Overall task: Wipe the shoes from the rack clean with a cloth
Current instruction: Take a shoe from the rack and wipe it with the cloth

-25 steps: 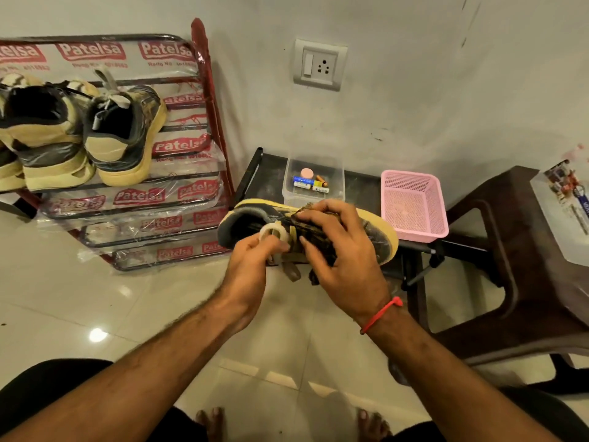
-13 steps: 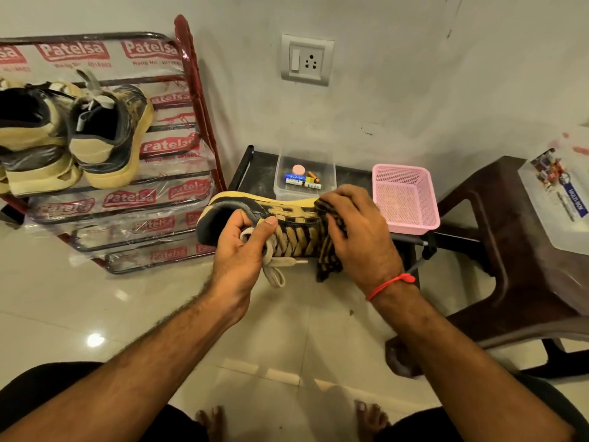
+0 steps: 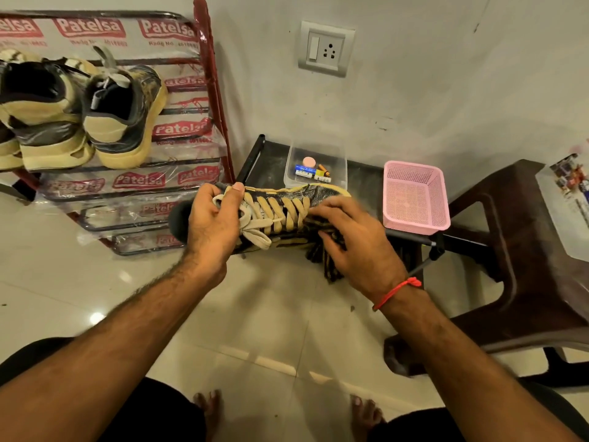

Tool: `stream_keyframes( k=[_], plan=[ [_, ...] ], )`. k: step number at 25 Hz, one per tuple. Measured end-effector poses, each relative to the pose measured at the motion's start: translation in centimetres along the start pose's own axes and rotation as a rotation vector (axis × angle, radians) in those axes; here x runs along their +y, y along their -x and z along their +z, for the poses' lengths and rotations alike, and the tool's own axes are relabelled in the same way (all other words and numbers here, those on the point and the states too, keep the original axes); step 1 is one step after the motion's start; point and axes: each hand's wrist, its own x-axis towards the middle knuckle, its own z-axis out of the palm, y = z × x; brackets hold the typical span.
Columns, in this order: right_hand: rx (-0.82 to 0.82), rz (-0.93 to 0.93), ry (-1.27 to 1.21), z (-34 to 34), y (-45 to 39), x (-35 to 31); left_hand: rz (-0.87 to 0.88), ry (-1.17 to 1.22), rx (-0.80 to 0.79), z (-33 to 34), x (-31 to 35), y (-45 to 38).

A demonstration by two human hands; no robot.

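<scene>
Both bare forearms reach forward. The left hand (image 3: 212,223) curls round a shoe's (image 3: 287,212) heel end, thumb on top; the right hand (image 3: 357,242) presses a cloth (image 3: 328,263) against it, fingers spread.

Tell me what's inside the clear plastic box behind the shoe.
The clear plastic box holds a round pink piece, a blue-and-white battery-like item and a small orange one. The shoe covers its lower front edge.

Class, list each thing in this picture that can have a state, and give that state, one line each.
Shoe: laced, held in the air on its side.
Left hand: grips the shoe at the heel end.
Right hand: presses the cloth on the shoe's toe end.
Shoes on the rack: resting, heels outward.
Pink basket: upright, looks empty.
Clear box: open, holds small items.
</scene>
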Motion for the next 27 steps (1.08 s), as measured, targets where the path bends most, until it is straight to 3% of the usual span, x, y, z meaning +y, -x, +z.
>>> stream_keyframes(
  k=[3, 6, 9, 12, 15, 17, 20, 21, 23, 25, 27],
  plan=[
    [-0.151, 0.009, -0.006, -0.3, 0.6, -0.5, -0.003, -0.133, -0.083, -0.5, 0.1, 0.0],
    [0.017, 0.016, -0.005, -1.2, 0.0, 0.2, 0.02, -0.225, -0.235, -0.1, -0.1, 0.6],
    [0.053, 0.057, 0.002, -1.4, -0.2, -0.2, 0.034, -0.117, -0.145, 0.2, 0.5, 0.8],
    [-0.176, 0.172, -0.017, -1.6, -0.3, -1.2, 0.038, -0.071, -0.047, -0.3, 0.4, 0.3],
    [-0.335, 0.318, -0.085, -3.4, -0.9, -1.1, 0.06, -0.164, -0.09, -0.5, -0.5, 0.2],
    [-0.195, 0.443, -0.294, -4.4, -0.8, -0.4, 0.056, -0.184, -0.081, -0.5, -0.5, -0.1],
    [0.231, 0.542, -0.64, -4.6, -0.7, 0.8, 0.05, -0.197, -0.081, -0.4, -0.3, -0.6],
    [0.318, 0.527, -0.697, -4.4, -0.7, 0.7, 0.039, -0.185, -0.091, -0.4, -0.3, -0.6],
    [0.318, 0.4, -0.653, -3.8, -0.7, 0.3, -0.004, -0.141, -0.092, -0.2, -0.3, -0.6],
    [0.156, 0.174, -0.424, -2.8, -0.4, -0.7, -0.057, -0.104, -0.087, -0.3, -0.1, -0.6],
    [-0.017, 0.083, -0.221, -1.4, 0.2, -0.7, -0.077, -0.087, -0.117, -0.3, -0.1, -0.5]
  ],
)
